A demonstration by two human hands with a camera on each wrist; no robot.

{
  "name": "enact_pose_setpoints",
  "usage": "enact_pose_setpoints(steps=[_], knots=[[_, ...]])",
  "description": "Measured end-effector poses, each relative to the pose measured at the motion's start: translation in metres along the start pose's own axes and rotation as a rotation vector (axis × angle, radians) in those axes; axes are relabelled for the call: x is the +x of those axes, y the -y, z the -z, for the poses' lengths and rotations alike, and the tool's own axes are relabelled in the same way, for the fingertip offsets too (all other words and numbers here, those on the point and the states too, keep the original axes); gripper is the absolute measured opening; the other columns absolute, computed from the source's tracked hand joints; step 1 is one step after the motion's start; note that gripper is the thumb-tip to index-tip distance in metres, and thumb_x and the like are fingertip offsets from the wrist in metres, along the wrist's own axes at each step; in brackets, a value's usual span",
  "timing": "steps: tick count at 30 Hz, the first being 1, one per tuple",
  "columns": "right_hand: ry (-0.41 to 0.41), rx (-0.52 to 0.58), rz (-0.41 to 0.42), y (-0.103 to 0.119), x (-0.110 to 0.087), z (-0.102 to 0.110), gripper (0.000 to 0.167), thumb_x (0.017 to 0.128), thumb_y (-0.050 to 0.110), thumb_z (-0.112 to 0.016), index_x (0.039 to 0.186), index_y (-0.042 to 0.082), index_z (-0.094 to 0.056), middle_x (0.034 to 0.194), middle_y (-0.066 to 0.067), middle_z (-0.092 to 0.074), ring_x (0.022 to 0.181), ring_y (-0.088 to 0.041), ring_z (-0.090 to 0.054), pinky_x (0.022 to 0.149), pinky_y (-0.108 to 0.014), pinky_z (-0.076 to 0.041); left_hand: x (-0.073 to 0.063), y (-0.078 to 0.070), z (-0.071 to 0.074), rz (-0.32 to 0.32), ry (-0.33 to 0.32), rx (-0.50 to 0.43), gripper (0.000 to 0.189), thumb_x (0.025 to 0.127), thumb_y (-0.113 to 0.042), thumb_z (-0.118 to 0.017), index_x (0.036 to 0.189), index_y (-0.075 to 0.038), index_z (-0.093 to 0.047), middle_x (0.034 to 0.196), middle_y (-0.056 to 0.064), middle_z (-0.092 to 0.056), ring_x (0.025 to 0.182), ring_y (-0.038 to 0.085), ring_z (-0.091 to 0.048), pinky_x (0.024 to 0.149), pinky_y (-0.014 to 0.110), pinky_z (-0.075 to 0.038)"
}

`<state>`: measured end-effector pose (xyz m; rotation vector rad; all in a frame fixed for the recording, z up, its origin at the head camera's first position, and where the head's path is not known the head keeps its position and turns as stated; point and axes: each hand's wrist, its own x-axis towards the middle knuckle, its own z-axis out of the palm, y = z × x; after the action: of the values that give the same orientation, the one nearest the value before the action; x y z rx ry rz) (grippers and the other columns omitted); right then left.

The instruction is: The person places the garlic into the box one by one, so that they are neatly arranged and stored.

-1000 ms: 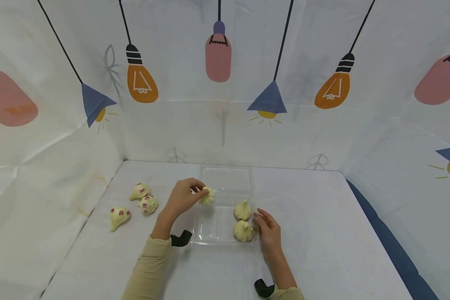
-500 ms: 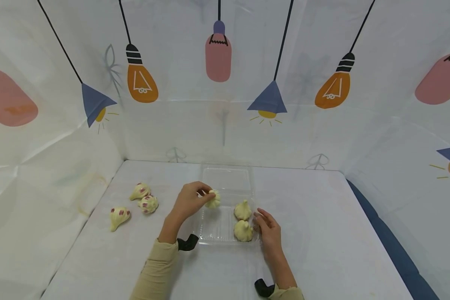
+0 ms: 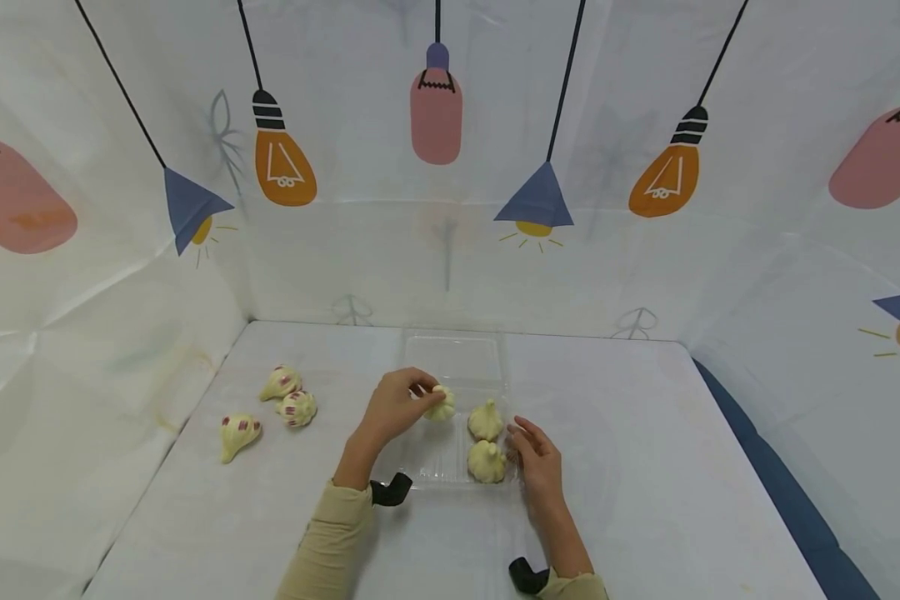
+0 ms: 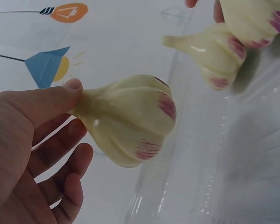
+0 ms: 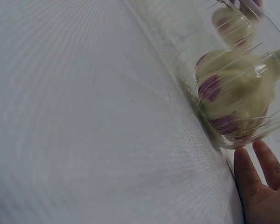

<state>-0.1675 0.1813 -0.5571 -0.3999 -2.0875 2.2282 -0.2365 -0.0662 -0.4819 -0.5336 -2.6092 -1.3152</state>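
Observation:
My left hand [image 3: 399, 406] pinches a garlic bulb [image 4: 128, 119] by its stem, with thumb and fingertips, above the clear plastic box [image 3: 431, 458]. The bulb is cream with purple streaks at its base. Two more garlic bulbs, a far one [image 3: 485, 421] and a near one [image 3: 487, 462], sit along the right side of the box. My right hand [image 3: 540, 467] is at the box's right wall, its fingers loosely extended. In the right wrist view, the fingertips of the right hand [image 5: 266, 186] are right at the box's corner, and a bulb [image 5: 235, 93] shows through the plastic.
Several things stand around: three purple-streaked garlic bulbs, one at the back [image 3: 281, 382], one beside it [image 3: 297, 409] and one nearer [image 3: 238, 436], lie left on the white table [image 3: 645, 467]. The box's open lid [image 3: 452, 357] lies flat behind. A printed curtain [image 3: 345, 250] encloses the back and sides.
My left hand has moved to the right and slightly toward me over the box, carrying the garlic bulb closer to the other two. My right hand has stayed in place.

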Motion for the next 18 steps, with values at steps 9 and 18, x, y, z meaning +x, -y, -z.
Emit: enact_pose_setpoints(steps=[9,18], knots=[[-0.008,-0.004,0.01,-0.004,0.002,0.0,0.036,0.099,0.019,-0.058,0.133,0.008,-0.058,0.125,-0.014,-0.061,0.107,-0.021,-0.059,0.08,-0.023,-0.05,-0.005,-0.001,-0.016,0.009,-0.001,-0.013,0.017,0.083,-0.028,-0.079,0.092,-0.015,-0.074,0.086,-0.006,-0.068,0.075,0.01,-0.062,0.063,0.027,-0.051],[-0.012,0.015,0.016,-0.005,0.002,0.0,0.036,0.098,0.018,-0.06,0.132,0.005,-0.058,0.123,-0.015,-0.062,0.104,-0.018,-0.06,0.079,-0.024,-0.051,-0.009,-0.004,-0.026,0.052,0.009,0.019,0.018,0.085,-0.033,-0.076,0.094,-0.017,-0.074,0.086,-0.007,-0.067,0.076,0.009,-0.061,0.063,0.027,-0.05]])
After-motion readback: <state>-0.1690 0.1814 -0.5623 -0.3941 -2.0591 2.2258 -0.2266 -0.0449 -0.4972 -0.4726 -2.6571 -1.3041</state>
